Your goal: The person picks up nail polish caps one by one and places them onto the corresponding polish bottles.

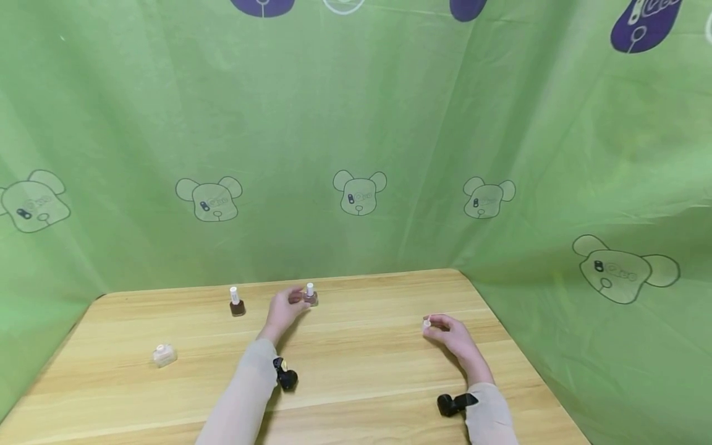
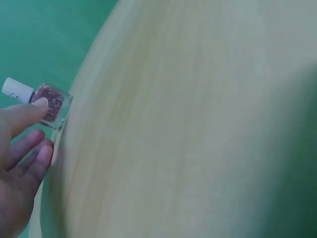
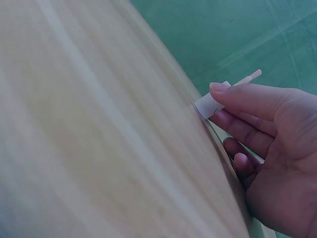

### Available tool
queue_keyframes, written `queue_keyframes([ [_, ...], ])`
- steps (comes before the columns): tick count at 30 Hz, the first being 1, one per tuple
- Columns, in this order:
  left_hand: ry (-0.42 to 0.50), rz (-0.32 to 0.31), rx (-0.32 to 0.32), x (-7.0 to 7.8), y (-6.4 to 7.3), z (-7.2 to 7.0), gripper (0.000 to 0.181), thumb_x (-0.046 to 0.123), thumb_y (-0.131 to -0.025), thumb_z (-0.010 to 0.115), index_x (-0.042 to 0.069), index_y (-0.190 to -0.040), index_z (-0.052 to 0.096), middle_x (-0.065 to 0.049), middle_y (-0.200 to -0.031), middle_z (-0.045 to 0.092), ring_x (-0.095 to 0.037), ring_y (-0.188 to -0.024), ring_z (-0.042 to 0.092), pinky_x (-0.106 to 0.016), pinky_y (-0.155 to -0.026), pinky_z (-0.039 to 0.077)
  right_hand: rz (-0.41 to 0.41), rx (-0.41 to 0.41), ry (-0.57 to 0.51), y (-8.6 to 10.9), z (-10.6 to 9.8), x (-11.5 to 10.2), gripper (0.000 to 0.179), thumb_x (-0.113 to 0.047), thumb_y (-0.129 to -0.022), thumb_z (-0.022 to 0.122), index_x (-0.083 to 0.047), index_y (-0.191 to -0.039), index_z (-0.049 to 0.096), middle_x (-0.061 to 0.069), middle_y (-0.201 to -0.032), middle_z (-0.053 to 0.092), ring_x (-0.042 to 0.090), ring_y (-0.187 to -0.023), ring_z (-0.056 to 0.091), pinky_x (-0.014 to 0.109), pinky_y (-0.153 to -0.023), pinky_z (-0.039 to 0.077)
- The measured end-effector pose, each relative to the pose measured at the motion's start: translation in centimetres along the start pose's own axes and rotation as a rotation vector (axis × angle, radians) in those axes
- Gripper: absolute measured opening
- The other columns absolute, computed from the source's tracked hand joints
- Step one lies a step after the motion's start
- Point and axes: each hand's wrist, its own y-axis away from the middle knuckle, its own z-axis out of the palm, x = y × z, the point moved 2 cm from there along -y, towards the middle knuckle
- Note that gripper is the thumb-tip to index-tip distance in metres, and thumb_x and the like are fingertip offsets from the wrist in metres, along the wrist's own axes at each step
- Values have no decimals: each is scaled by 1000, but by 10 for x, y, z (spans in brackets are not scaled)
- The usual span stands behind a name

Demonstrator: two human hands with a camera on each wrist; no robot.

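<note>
Polish bottle [image 2: 59, 106]; white brush cap [image 3: 206, 107].
I'm watching the left hand [image 1: 282, 313] pinching bottle, right hand [image 1: 455, 337] pinching cap, fingers curled.

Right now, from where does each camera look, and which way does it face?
Head: worn on the head, facing forward and down to the table and green curtain; the left hand, right hand and sleeves show.
Left wrist: worn there, facing along the table to the bottle; the left hand shows at the left edge.
Right wrist: worn there, facing the white cap; the right hand shows at the right.
Shared by head and left wrist: left hand, bottle, table, green curtain.
</note>
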Motion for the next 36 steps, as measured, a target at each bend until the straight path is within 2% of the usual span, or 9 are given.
queue_keyframes([
  [6, -32, -52, 60, -1, 10, -8, 46, 4, -84, 72, -7, -126, 58, -27, -121, 64, -40, -112, 62, -48, -102, 48, -1, 0, -8, -1, -1, 2, 48, -18, -85, 75, 4, -125, 60, 20, -128, 63, 11, -105, 58, 13, -87, 43],
  [11, -44, -64, 82, 5, 22, -17, 46, 7, -84, 72, -5, -126, 58, -27, -124, 62, -40, -114, 61, -49, -102, 48, -1, 9, -8, -1, -1, 2, 46, -19, -86, 74, 2, -124, 61, 19, -127, 63, 8, -103, 58, 13, -87, 43],
  [17, -53, -54, 120, 6, 36, -25, 45, 9, -84, 73, -3, -125, 59, -25, -125, 63, -40, -113, 62, -49, -100, 50, -1, 14, -11, 1, 1, -2, 44, -19, -88, 73, 3, -123, 61, 20, -124, 65, 13, -103, 58, 15, -85, 44],
  [23, -25, -90, 169, 5, 50, -32, 46, 11, -84, 74, -2, -126, 60, -23, -125, 63, -39, -113, 62, -47, -100, 50, 6, 26, -7, -2, 2, 4, 43, -20, -87, 73, 1, -123, 62, 18, -120, 66, 8, -98, 58, 16, -85, 45],
  [36, 41, -140, 241, 15, 78, -50, 46, 10, -85, 72, -1, -127, 58, -24, -131, 60, -41, -119, 59, -46, -101, 50, 26, 31, 7, -3, 3, 4, 42, -24, -87, 74, -2, -122, 64, 13, -119, 67, 7, -99, 58, 21, -91, 44],
])
